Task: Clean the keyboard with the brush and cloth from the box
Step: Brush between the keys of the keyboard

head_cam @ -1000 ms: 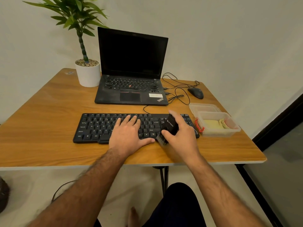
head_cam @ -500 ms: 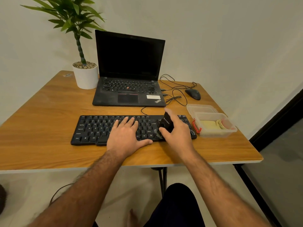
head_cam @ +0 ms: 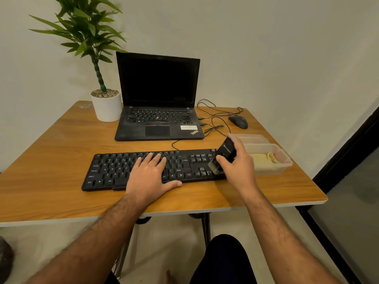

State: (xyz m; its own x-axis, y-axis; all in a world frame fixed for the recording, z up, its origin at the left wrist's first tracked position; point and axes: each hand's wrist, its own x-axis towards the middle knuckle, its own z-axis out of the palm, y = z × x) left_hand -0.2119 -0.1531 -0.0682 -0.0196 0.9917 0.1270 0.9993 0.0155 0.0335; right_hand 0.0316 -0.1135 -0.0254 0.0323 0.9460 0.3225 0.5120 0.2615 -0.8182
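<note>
Nearest to me, the left hand (head_cam: 150,177) lies flat with fingers spread over the middle keys of the keyboard (head_cam: 114,171), pinning it to the surface (head_cam: 51,160) and holding nothing. Just to its right, the right hand (head_cam: 239,168) has its grip closed round the black brush (head_cam: 224,153), which tilts so the bristles point down and left onto the keys at the keyboard's right end. The keyboard's long axis runs left to right, so the unswept keys lie leftward from the brush, toward the bracing hand; I judge the strokes will have to work that way. Just beyond the right hand sits the box (head_cam: 287,163), open, with the yellow cloth (head_cam: 259,157) untouched inside, nearer the right hand. Farther back stand a laptop (head_cam: 158,95), a mouse (head_cam: 238,121) and a potted plant (head_cam: 106,105).
</note>
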